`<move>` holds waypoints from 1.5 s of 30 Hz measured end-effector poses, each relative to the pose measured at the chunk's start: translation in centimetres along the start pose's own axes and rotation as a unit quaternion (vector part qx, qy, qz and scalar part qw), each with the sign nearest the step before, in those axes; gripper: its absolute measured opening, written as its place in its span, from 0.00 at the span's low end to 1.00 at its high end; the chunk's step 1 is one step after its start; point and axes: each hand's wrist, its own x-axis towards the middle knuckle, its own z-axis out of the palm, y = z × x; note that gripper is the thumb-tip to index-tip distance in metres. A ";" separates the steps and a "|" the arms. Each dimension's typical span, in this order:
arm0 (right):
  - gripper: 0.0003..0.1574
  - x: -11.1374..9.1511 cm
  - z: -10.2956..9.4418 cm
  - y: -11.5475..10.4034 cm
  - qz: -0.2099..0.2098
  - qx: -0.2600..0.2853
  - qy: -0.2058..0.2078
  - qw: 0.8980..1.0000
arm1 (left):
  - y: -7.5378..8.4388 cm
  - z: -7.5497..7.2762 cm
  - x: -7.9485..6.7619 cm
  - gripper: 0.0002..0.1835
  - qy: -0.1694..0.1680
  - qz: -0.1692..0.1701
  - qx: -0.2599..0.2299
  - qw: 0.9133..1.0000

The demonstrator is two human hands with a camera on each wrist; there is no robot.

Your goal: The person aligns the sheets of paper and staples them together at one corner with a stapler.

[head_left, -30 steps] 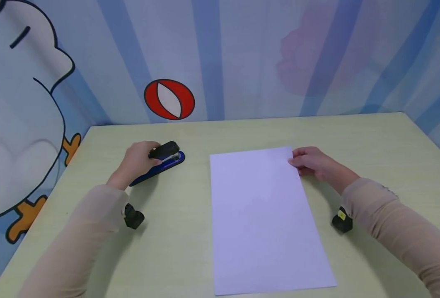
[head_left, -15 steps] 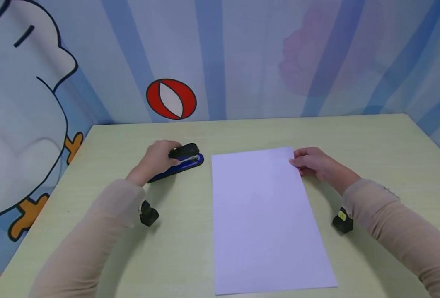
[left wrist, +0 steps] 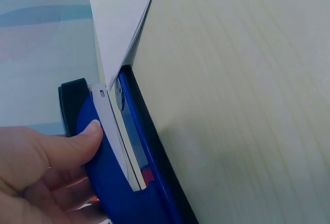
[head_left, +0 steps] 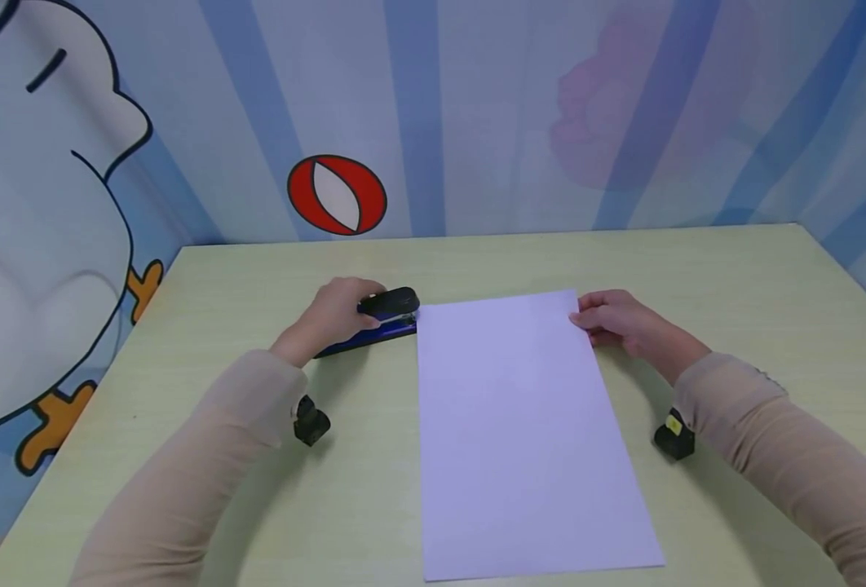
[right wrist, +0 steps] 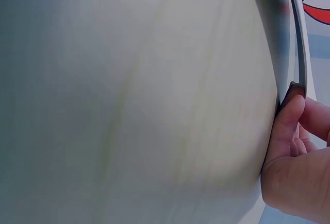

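Note:
My left hand (head_left: 338, 314) grips a blue and black stapler (left wrist: 129, 198) by its upper arm, thumb along the side. In the left wrist view the stapler's jaws stand apart, and the corner of the white paper (head_left: 521, 440) lies between them at the tip. The paper's far left corner covers the front of the stapler's base in the head view. At the far right corner, my right hand (head_left: 616, 322) pinches the paper between thumb and fingers, its edge slightly raised in the right wrist view.
A pale wooden table (head_left: 734, 326) bears everything. Behind it stands a blue striped wall (head_left: 477, 122) with a printed red and white ball (head_left: 338, 196) and a large white cartoon figure (head_left: 37, 269) at left. A small black wrist camera (head_left: 311, 421) hangs under the left sleeve.
My left hand has carried the stapler rightward across the table to the paper's far left corner, which now overlaps its base. The right hand and the paper have stayed in place.

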 end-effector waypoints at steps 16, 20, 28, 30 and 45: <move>0.29 0.2 -0.3 0.3 -0.005 -0.011 -0.004 1.000 | 0.9 0.2 0.7 0.24 -0.030 0.013 -0.008 0.999; 0.28 0.1 -0.3 0.3 -0.003 -0.014 -0.003 1.000 | 0.7 0.1 0.8 0.25 -0.042 0.014 -0.007 0.999; 0.27 0.1 -0.4 0.4 -0.010 -0.016 -0.010 1.000 | 0.5 0.0 1.1 0.25 -0.054 0.021 -0.002 0.998; 0.25 0.1 -0.4 0.4 -0.012 -0.015 -0.011 1.000 | 0.3 -0.2 1.2 0.25 -0.060 0.022 -0.003 0.998; 0.19 0.1 -0.6 0.3 -0.026 -0.021 -0.035 0.999 | 2.3 -1.2 4.4 0.19 0.004 -0.007 -0.088 0.996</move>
